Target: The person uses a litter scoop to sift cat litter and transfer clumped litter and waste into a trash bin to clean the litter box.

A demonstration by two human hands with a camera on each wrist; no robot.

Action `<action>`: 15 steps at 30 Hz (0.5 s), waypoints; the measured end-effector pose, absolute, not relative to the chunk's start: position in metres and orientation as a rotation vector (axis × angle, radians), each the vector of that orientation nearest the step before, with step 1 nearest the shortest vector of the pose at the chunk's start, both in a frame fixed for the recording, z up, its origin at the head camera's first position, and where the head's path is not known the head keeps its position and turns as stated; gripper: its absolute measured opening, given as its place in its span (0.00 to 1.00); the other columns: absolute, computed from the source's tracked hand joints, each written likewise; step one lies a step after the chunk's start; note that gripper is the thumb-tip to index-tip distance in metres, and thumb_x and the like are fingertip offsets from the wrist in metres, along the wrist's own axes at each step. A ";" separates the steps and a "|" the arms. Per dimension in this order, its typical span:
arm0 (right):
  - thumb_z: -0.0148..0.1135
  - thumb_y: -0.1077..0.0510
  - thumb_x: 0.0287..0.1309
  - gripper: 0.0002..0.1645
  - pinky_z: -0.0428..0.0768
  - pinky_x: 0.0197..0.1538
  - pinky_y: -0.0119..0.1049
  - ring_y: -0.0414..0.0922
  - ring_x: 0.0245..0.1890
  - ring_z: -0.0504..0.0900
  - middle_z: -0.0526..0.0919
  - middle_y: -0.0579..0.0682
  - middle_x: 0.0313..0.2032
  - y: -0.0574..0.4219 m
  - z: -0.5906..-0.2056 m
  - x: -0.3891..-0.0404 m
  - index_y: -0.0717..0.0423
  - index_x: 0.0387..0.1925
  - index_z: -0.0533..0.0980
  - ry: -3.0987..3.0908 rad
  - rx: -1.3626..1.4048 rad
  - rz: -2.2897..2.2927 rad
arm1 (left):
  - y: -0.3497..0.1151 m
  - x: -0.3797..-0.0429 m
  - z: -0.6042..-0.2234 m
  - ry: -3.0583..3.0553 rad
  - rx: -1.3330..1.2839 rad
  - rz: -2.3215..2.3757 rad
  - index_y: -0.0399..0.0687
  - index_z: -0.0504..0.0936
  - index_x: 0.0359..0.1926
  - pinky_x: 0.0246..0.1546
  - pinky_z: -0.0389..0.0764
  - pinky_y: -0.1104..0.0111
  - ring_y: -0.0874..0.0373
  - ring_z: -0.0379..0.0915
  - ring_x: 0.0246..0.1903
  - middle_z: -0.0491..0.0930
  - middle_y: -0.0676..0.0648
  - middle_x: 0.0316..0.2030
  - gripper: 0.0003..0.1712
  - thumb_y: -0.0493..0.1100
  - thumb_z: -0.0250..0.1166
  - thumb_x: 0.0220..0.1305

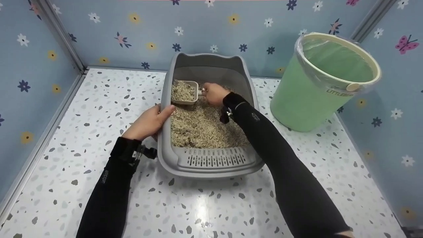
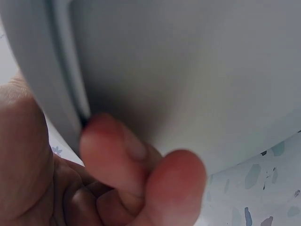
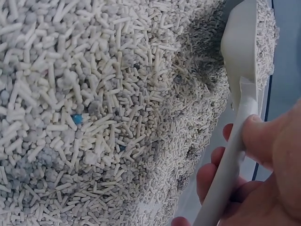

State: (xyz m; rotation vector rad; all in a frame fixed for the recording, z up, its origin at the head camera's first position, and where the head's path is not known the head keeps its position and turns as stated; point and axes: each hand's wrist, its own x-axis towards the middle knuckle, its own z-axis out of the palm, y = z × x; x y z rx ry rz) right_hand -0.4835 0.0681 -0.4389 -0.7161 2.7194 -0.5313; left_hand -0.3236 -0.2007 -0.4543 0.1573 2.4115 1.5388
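Note:
A grey litter box (image 1: 211, 172) holds tan pellet cat litter (image 1: 208, 129). My right hand (image 1: 215, 94) reaches inside it and grips the handle of a pale litter scoop (image 1: 197, 91). The scoop is heaped with litter and stands near the box's left wall. In the right wrist view, my thumb and fingers wrap the scoop handle (image 3: 225, 174), and the pan lies close over the litter. My left hand (image 1: 147, 123) holds the box's left rim, thumb on top. The left wrist view shows its curled fingertips (image 2: 176, 188) under the rim, against the outer wall (image 2: 211, 84).
To the right stands a green bin (image 1: 297, 99) with a clear liner over its cream rim. Floral panels (image 1: 211, 29) enclose the back and both sides. Beneath everything is a white speckled surface (image 1: 198, 205). A slotted ledge (image 1: 216, 157) forms the box's near end.

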 end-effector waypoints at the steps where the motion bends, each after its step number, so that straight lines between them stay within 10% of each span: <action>1: 0.52 0.55 0.90 0.18 0.78 0.62 0.47 0.52 0.50 0.76 0.82 0.59 0.51 0.068 -0.439 -0.484 0.67 0.61 0.76 2.714 -0.709 -0.540 | -0.200 -0.324 -0.454 2.410 0.157 1.540 0.37 0.73 0.68 0.28 0.94 0.48 0.45 0.86 0.29 0.83 0.36 0.40 0.59 0.88 0.52 0.70; 15: 0.52 0.55 0.90 0.20 0.75 0.59 0.44 0.51 0.49 0.74 0.82 0.60 0.55 0.072 -0.438 -0.484 0.66 0.66 0.76 2.680 -0.725 -0.549 | -0.203 -0.325 -0.456 2.438 0.141 1.510 0.35 0.71 0.71 0.29 0.94 0.49 0.43 0.87 0.32 0.83 0.33 0.43 0.61 0.88 0.50 0.71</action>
